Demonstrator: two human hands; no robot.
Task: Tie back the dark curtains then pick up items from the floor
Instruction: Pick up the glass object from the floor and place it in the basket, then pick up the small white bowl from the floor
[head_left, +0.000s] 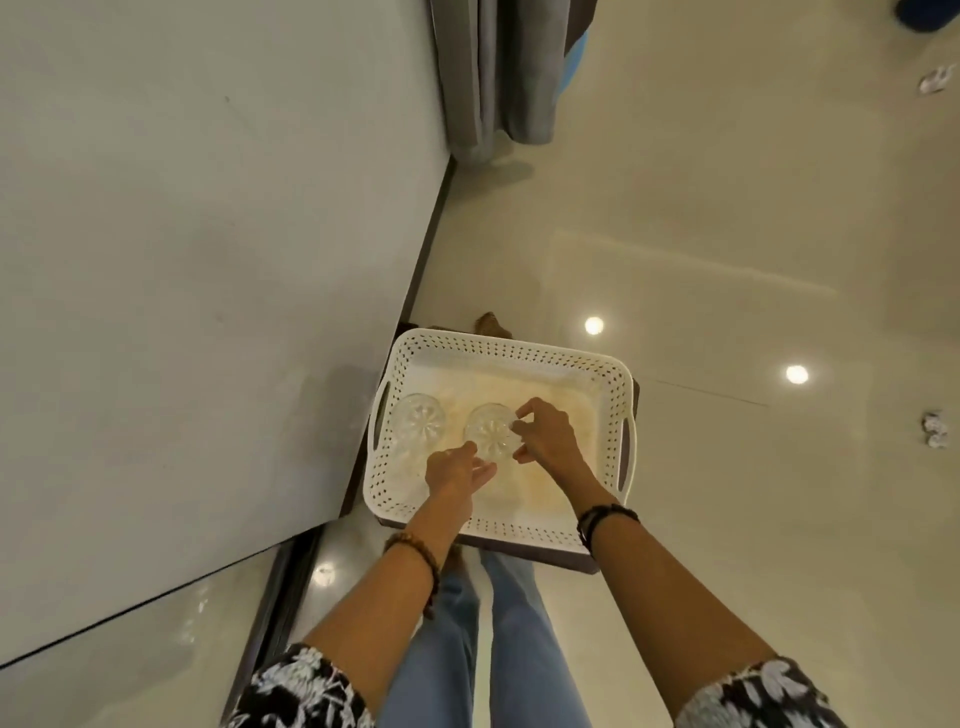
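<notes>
A white perforated basket (608, 415) stands on a dark low stand on the floor, next to the wall. Inside it lie two clear cut-glass pieces: one glass (418, 422) at the left, a second glass (488, 430) in the middle. My right hand (545, 434) pinches the second glass at its right rim. My left hand (457, 470) touches that glass from below with nearly straight fingers. The dark grey curtain (493, 73) hangs at the top, its hem on the floor.
A pale wall (208, 260) fills the left side. Two crumpled white items lie on the glossy floor: one crumpled item (933, 80) at the far right top, another crumpled item (933, 428) at mid right. A blue object (576, 47) shows behind the curtain.
</notes>
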